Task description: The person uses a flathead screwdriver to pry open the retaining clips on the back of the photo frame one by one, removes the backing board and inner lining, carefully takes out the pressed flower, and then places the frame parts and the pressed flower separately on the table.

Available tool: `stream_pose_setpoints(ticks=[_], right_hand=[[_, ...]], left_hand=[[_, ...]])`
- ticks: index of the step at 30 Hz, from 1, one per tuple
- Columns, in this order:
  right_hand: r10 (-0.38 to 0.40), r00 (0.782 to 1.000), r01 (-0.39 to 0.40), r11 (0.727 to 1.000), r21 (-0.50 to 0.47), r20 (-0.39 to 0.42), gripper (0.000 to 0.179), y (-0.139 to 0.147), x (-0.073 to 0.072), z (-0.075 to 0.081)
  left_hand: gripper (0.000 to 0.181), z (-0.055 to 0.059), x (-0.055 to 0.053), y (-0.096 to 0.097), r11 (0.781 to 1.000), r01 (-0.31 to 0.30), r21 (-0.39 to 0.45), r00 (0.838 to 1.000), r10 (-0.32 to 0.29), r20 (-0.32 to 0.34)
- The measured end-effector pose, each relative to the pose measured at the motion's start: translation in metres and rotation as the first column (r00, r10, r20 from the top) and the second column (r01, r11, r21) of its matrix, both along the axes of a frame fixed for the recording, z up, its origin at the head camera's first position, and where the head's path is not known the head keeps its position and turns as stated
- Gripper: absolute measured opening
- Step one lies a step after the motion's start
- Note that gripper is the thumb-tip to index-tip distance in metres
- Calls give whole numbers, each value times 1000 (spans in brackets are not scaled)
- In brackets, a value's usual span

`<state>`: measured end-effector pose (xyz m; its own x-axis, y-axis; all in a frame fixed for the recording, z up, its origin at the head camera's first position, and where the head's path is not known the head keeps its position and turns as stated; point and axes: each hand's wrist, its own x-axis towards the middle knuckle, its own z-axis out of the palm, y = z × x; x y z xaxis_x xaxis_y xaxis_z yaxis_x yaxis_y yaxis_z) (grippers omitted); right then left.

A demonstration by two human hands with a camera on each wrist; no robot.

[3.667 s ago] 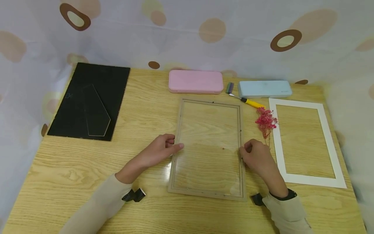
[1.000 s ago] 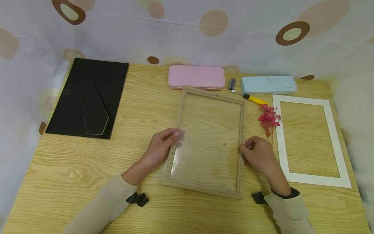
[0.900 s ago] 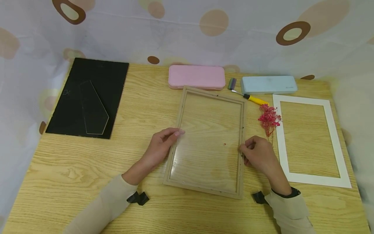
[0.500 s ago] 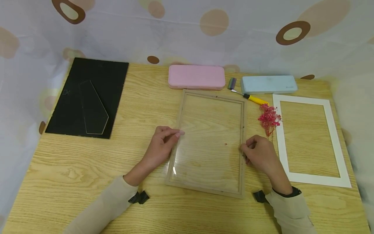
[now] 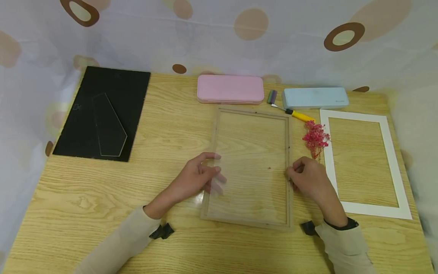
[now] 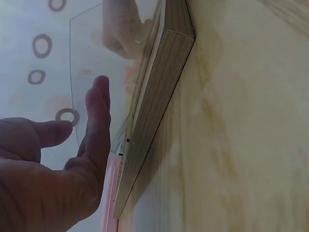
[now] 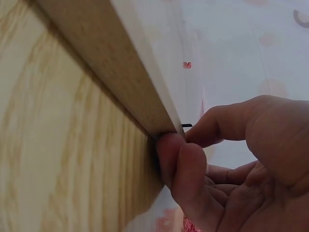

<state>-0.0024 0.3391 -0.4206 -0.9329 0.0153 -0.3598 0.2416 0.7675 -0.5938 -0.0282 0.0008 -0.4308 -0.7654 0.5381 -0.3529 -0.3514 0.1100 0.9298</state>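
Observation:
A light wooden picture frame [image 5: 244, 223] lies on the table in front of me. A clear pane [image 6: 86, 48] stands tilted up from it in the left wrist view, its free edge raised. My left hand [image 5: 189, 180] holds that left edge, thumb on one side and fingers on the other; how firmly I cannot tell. My right hand [image 5: 309, 177] pinches the frame's right rail between thumb and fingers, clearly seen in the right wrist view. A small dark tab [image 7: 187, 125] sticks out of the frame beside the thumb.
At the left lies a black backing board [image 5: 137, 99] with a stand. A pink case [image 5: 230, 88], an eraser-like block [image 5: 272, 96], a yellow-handled screwdriver [image 5: 301, 116] and a light blue case [image 5: 315, 97] are at the back. Red dried flowers [image 5: 315, 136] touch a white mat [image 5: 373, 211] on the right.
The frame was tilted up on its left side and is lowered again to the table. The pane's left edge has come up with my left hand. My right hand has kept hold of the rail.

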Motion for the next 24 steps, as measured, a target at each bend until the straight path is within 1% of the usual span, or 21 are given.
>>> stream_pose_setpoints(ticks=[3, 7, 11, 17, 22, 24], right_hand=[[7, 1000, -7, 1000, 10, 0, 21, 1, 0, 1], [9, 1000, -9, 1000, 12, 6, 21, 3, 0, 2], [4, 1000, -4, 1000, 14, 12, 22, 4, 1, 2], [15, 1000, -15, 999, 42, 0, 23, 8, 2, 2], [28, 1000, -27, 997, 67, -14, 22, 11, 3, 3], [26, 1000, -25, 997, 69, -11, 22, 12, 4, 3]], left_hand=[[50, 2, 1, 1, 998, 61, 7, 997, -61, 40], [55, 2, 3, 1, 994, 97, 46, 993, -100, 56], [55, 2, 5, 0, 992, 102, 74, 993, -106, 55], [55, 3, 6, -5, 992, 94, 80, 995, -96, 29], [56, 1, 7, -10, 985, 73, 159, 994, -85, 69], [55, 0, 8, -12, 981, 77, 181, 993, -91, 72]])
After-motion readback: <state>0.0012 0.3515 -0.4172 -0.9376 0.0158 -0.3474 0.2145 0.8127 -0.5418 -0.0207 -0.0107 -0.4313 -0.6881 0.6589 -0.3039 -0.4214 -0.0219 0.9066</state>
